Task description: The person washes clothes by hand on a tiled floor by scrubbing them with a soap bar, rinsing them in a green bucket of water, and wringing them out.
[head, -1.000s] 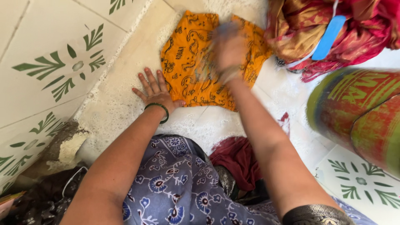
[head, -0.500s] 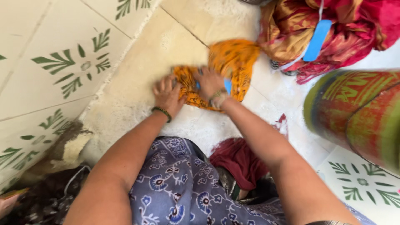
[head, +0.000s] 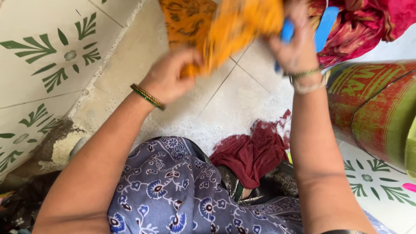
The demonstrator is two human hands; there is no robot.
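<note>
Hands [head: 169,80] gripping lifted orange cloth [head: 225,26]

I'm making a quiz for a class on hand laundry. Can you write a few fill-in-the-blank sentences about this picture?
1. Both hands, left hand and right hand, hold up an ____ printed cloth.
2. The right hand also grips a ____ brush.
3. A green bangle sits on the ____ wrist.
4. A ____ cloth lies on the floor near the knees.

Missing words: orange; blue; left; maroon
</note>
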